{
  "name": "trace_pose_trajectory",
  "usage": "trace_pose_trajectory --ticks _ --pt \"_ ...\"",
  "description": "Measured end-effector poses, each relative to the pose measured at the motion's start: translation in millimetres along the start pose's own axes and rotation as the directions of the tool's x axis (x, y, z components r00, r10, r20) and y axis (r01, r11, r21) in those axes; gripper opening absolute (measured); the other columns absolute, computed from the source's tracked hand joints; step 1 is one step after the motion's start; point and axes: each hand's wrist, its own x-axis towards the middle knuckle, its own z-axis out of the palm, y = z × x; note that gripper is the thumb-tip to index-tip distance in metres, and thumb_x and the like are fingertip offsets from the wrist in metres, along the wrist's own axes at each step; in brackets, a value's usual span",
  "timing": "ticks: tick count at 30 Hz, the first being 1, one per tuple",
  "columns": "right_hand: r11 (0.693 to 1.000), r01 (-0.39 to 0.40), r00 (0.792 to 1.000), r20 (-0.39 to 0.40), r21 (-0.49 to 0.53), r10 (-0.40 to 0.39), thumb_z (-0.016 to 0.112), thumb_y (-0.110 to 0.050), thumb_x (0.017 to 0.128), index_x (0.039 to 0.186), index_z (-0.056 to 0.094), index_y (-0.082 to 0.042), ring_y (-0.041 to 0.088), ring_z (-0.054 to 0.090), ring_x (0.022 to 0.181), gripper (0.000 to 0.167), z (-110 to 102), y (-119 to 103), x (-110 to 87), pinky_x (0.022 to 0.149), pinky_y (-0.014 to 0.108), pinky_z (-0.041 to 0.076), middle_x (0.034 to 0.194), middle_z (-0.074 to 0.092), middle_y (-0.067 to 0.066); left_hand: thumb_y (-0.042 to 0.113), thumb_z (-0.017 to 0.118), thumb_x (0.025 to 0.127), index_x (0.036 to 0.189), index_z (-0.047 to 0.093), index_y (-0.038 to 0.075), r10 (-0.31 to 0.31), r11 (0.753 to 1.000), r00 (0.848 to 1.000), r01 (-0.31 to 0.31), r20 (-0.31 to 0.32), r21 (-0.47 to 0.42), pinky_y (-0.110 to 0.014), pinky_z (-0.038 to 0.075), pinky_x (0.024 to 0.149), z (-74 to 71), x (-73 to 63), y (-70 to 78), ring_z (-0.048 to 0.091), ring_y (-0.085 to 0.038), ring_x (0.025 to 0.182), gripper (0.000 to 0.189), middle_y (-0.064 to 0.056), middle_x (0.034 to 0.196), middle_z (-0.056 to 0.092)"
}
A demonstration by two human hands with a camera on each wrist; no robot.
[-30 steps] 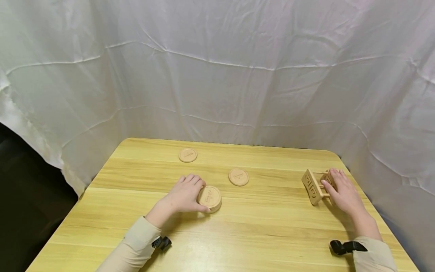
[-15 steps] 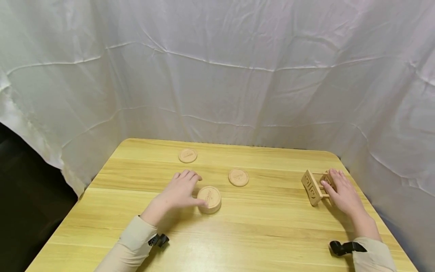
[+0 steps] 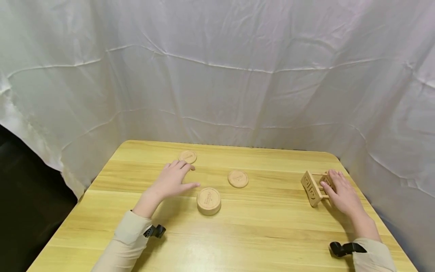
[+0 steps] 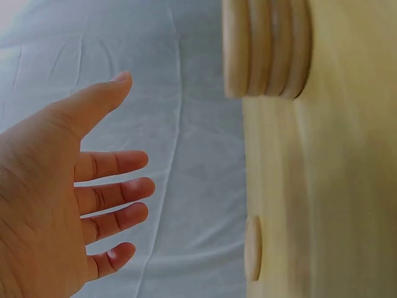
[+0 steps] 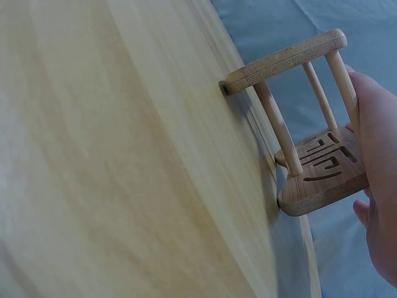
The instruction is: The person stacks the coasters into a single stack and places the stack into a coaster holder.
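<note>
A stack of several round wooden coasters [image 3: 209, 201] stands on the table near its middle, its layers showing side-on in the left wrist view [image 4: 267, 53]. My left hand [image 3: 168, 182] hovers to the left of that stack with fingers spread, touching nothing. Beyond its fingertips lies a single coaster [image 3: 188, 155], partly covered by the hand in the head view. Another coaster [image 3: 238, 178] lies flat behind the stack, to its right. At the table's right side my right hand [image 3: 344, 195] holds a wooden coaster holder [image 5: 329, 164], two slotted panels joined by rods; some fingers are hidden.
White cloth [image 3: 217, 75] hangs behind the table and along its sides. The wooden tabletop [image 3: 258, 234] stretches between the stack and the holder. Black wrist cameras [image 3: 154, 231] are strapped at both sleeves.
My left hand has let go of the coaster stack and moved away to the left and up toward the far coaster. The right hand and the holder stay put.
</note>
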Motion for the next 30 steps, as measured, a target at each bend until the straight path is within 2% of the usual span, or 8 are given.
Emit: trace_pose_trajectory --ticks 8,14,21,30 --pt "1.000 0.005 1.000 -0.009 -0.001 -0.005 0.040 -0.038 0.104 0.154 0.016 0.002 0.042 0.001 0.150 0.068 -0.1 -1.6 0.8 0.117 0.064 0.008 0.156 0.019 0.032 0.054 0.068 0.085 0.125 0.060 0.014 -0.048 0.998 0.997 0.047 -0.053 -0.030 -0.050 0.041 0.095 -10.6 12.0 -15.4 0.053 -0.030 0.116 0.057 -0.007 0.122 0.062" --pt "1.000 0.000 1.000 -0.002 0.001 0.000 0.039 -0.038 0.104 0.154 0.015 0.001 0.042 0.000 0.150 0.068 -0.5 -2.0 0.9 0.117 0.064 0.007 0.156 0.018 0.032 0.056 0.065 0.086 0.127 0.059 0.013 -0.084 0.996 0.993 0.083 -0.082 -0.013 -0.051 0.041 0.095 -13.4 22.7 -29.4 0.052 -0.031 0.118 0.060 -0.009 0.124 0.062" --pt "1.000 0.000 1.000 -0.008 0.006 0.000 0.040 -0.038 0.104 0.154 0.016 0.002 0.044 0.003 0.149 0.068 0.9 -0.6 0.4 0.117 0.064 0.008 0.156 0.018 0.032 0.058 0.065 0.084 0.129 0.057 0.012 -0.097 0.995 0.987 0.099 -0.128 0.007 -0.055 0.041 0.098 -9.5 36.3 -47.2 0.051 -0.034 0.122 0.065 -0.011 0.127 0.061" --pt "1.000 -0.005 1.000 0.000 0.003 0.005 0.040 -0.039 0.104 0.154 0.015 0.001 0.042 0.000 0.150 0.068 0.7 0.2 1.0 0.118 0.062 0.007 0.157 0.016 0.031 0.068 0.063 0.080 0.137 0.053 0.012 -0.151 0.988 0.984 0.150 -0.095 -0.022 -0.056 0.035 0.103 1.9 51.0 -69.2 0.044 -0.036 0.127 0.080 -0.013 0.134 0.055"
